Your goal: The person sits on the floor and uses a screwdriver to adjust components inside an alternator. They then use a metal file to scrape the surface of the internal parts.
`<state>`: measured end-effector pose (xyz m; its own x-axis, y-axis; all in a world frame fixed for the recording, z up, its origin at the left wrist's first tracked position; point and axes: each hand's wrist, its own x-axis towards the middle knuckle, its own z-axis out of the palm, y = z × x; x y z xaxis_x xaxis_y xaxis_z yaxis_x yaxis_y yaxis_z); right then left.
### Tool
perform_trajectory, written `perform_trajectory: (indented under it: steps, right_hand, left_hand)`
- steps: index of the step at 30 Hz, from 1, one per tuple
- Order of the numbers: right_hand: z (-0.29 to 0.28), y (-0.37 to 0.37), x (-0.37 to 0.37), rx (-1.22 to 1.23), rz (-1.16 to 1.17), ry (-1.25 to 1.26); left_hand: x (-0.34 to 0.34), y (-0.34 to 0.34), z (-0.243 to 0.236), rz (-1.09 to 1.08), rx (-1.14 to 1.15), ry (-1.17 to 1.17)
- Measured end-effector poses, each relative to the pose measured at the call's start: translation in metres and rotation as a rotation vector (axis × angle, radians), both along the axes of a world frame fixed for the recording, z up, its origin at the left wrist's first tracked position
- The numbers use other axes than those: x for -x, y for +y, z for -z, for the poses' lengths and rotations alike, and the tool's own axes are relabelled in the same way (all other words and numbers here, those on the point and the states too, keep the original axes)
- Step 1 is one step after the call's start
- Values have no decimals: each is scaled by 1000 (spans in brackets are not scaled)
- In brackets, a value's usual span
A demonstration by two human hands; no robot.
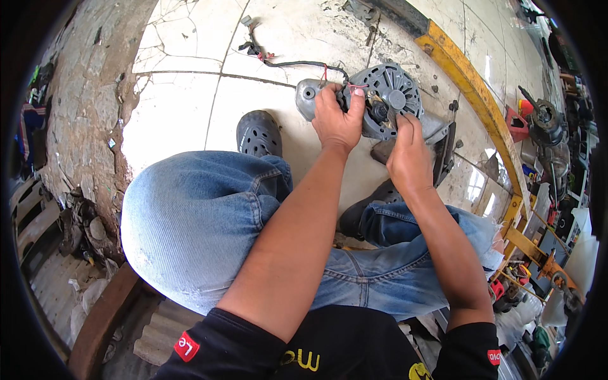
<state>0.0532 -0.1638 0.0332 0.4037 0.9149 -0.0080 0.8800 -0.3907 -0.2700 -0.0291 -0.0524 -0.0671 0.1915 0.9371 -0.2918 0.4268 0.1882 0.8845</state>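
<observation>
A grey metal motor (pixel 411 85) with a slotted round end housing lies on the tiled floor in front of me. My left hand (pixel 339 120) grips its left side, thumb on top, beside a rounded silver metal part (pixel 305 95). At the housing's near right edge, the fingers of my right hand (pixel 410 155) are pinched together around something thin and mostly hidden. Between both hands sits a black round fitting (pixel 379 111) on the motor. A black cable (pixel 297 63) with red ties runs from the motor toward the upper left, ending in a pale connector (pixel 246 21).
A yellow metal frame (pixel 472 82) curves along the right side. Beyond it are a red tool (pixel 516 125) and cluttered parts. My grey clog (pixel 258 132) rests left of the motor. Rough dirty ground (pixel 88 95) borders the tiles at left.
</observation>
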Motion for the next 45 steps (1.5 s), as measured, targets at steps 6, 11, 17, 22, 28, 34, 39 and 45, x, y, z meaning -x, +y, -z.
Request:
perform_trajectory:
  steps: [6,11,17,22,28,34,39,45]
  right_hand:
    - [1,2,0,52,-3,10]
    - [3,0,0,-11,-15,-31]
    - [2,5,2,48,5,3]
    - [2,2,1,8,0,-25]
    - [-5,7,-3,86,27,52]
    - [-10,8,-5,129,28,53]
    - [-20,5,-25,108,-3,197]
    - [-49,-1,-66,-134,218,155]
  left_hand:
    - [1,1,2,21,-24,2]
    - [1,0,1,10,-18,-7]
    - [2,2,0,38,-11,11]
    - [0,1,2,27,-30,8]
    - [1,2,4,56,-16,9]
    - [-2,-1,5,49,-34,8]
    - [0,9,5,134,23,3]
    - [1,34,4,154,55,-75]
